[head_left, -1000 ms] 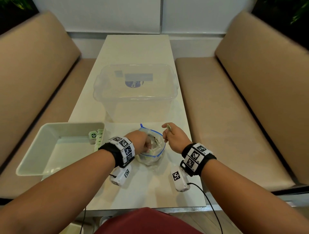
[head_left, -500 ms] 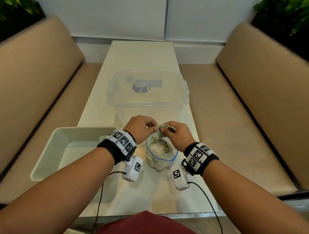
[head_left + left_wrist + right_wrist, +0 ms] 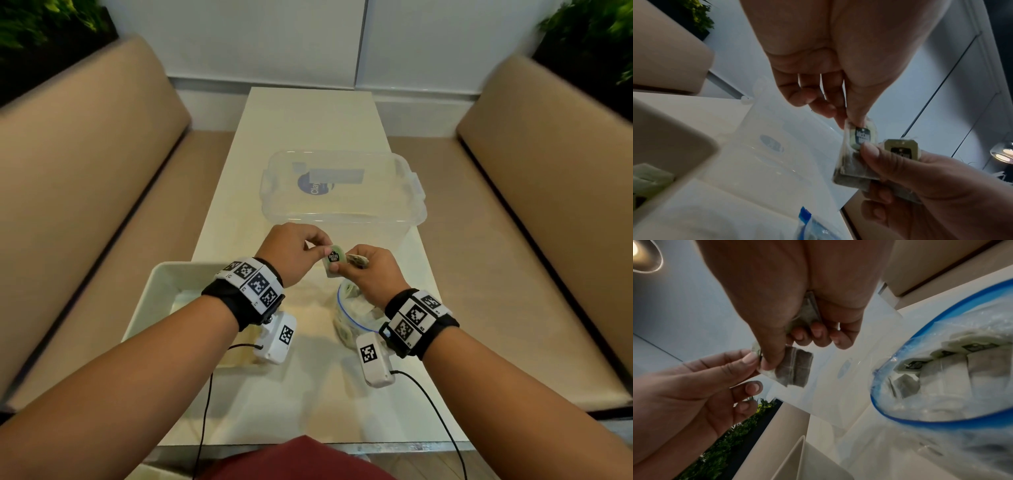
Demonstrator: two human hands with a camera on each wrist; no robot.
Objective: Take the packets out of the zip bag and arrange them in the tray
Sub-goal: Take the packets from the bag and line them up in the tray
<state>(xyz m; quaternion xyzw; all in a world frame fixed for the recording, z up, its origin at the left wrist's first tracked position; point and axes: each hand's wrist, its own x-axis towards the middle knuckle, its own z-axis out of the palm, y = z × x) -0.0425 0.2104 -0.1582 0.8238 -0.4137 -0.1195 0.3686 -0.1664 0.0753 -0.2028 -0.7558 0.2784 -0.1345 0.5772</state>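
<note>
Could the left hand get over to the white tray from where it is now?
Probably yes. The left hand is just above and beside the tray, whose top is open, with nothing between them. It pinches a packet that the right hand also holds, so that hand must let go first.

This looks like a café or restaurant booth: a narrow white table (image 3: 310,113) runs down the middle of the frame between two tan padded benches (image 3: 85,178) at left and right. White wall panels (image 3: 267,37) fill the top, green plants (image 3: 41,24) occupy both upper corners, and a recessed ceiling light (image 3: 643,254) glows overhead.
</note>
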